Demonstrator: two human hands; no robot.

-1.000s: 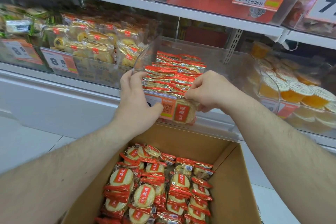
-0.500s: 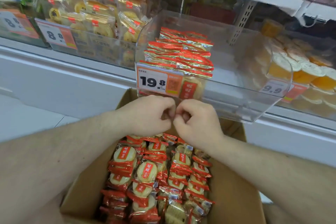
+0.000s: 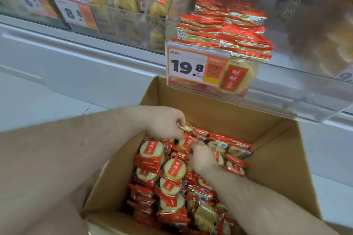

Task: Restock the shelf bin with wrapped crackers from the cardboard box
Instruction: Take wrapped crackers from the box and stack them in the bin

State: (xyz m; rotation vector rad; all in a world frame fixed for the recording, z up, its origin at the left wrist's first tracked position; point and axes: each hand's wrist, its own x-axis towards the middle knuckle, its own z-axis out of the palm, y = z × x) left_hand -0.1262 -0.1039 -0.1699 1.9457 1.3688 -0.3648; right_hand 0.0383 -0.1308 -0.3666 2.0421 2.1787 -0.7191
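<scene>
the wrapped crackers point(image 3: 172, 170) are lying in rows inside the open cardboard box point(image 3: 275, 156), red-and-clear packets with round pale discs showing through. i am seeing them filling the box floor from the far wall down to the near edge. the left hand point(image 3: 166, 123) is reaching over the box's left wall and is pinching the gold-and-red end of one packet point(image 3: 188, 129) at the far end of the load, fingers curled round it. the right hand point(image 3: 202, 156) is sitting on the packets just below and beside the left hand, fingers curled down into the pile; i cannot tell whether it is gripping a packet or only pressing among them. both forearms are bare.

above the box, the clear shelf bin point(image 3: 286, 89) is projecting from the shelf, and a stack of the same red-and-gold packets point(image 3: 225, 28) is resting in its left part. a price tag point(image 3: 188, 66) reading 19.8 is hanging on the bin's front wall. to the left, a neighbouring bin point(image 3: 122, 23) is holding yellow wrapped pastries, with a tag point(image 3: 76, 13) reading 8.8. to the right, another bin's contents are blurred orange.
</scene>
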